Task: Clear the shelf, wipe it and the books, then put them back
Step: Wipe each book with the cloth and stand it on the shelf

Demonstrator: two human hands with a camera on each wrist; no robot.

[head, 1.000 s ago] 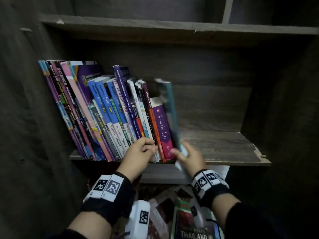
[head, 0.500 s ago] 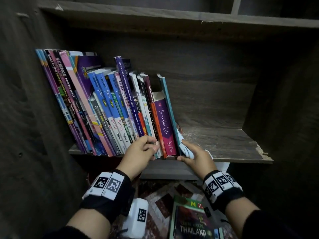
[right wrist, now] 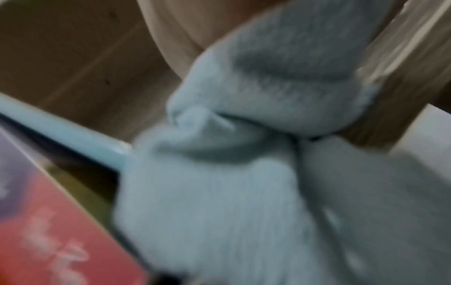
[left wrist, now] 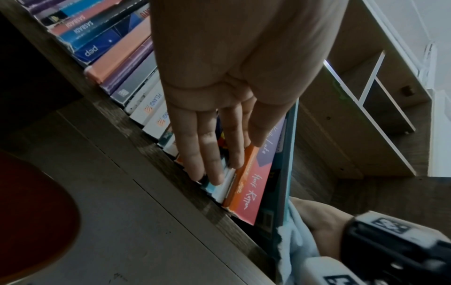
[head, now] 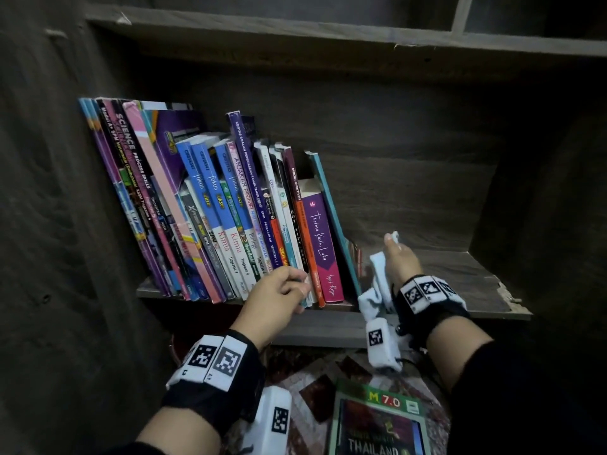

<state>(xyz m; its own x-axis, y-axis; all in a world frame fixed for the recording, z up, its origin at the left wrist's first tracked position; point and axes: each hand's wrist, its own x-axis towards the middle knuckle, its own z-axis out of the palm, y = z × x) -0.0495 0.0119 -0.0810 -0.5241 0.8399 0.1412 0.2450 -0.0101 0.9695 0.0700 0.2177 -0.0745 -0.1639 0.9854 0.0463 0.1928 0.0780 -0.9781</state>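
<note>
Head view shows, at the left, a row of colourful paperback books (head: pixel 210 205) standing on the dark grey wooden shelf board (head: pixel 460 277), all leaning to the left against the side wall. The left hand (head: pixel 276 297) is in front of the lower spines, near the middle of the row. From the left wrist view its fingers (left wrist: pixel 207 154) are straight and lie flat on the bottom ends of the white and orange spines; they hold nothing. Just right of these fingers stands the purple and pink book with handwritten white title (head: pixel 323 247), and next to it the thin teal-edged book (head: pixel 331 211), which is the last one of the row and leans on the purple one.

Right of the teal book, the right hand (head: pixel 402 261) is over the bare part of the shelf board, close to the book's lower corner. Its fingers are closed around a pale blue soft cloth (head: pixel 377 284); one end of the cloth comes out above the hand and the longer end hangs down over the front edge of the shelf. In the right wrist view the cloth (right wrist: pixel 244 173) is blurred and touches the teal book's edge (right wrist: pixel 61 131).

Below the shelf, on a patterned floor covering (head: pixel 315 389), lies a green-framed book with the word THAILAND (head: pixel 377 421).
</note>
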